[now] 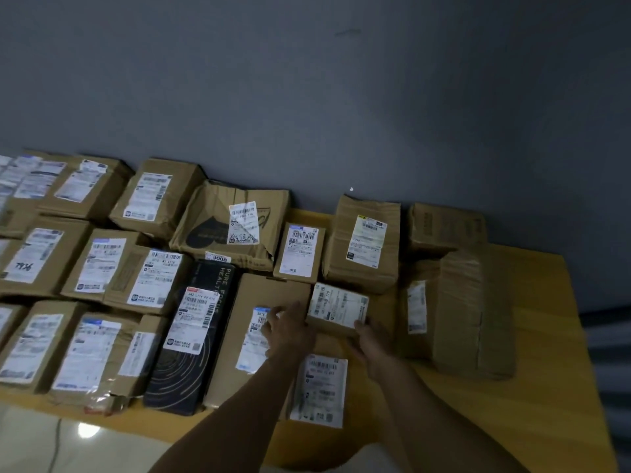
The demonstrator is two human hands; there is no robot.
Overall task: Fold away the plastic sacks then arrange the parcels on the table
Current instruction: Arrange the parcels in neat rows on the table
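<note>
Several cardboard parcels with white labels lie in rows on a yellow wooden table [546, 387]. My left hand [288, 331] rests on a long brown parcel [259, 336] with its fingers against the left side of a small box [336, 308]. My right hand [370, 339] grips that small box at its near right corner. A flat labelled parcel [321, 390] lies just in front of the small box, partly under my arms. No plastic sacks are in view.
A black box [191, 339] printed "PURE FOCUS HEALTH" lies left of the long parcel. A tall taped box [471, 312] stands to the right, with two more boxes [363, 247] behind. A grey wall runs along the table's far edge. Pale floor shows at lower left.
</note>
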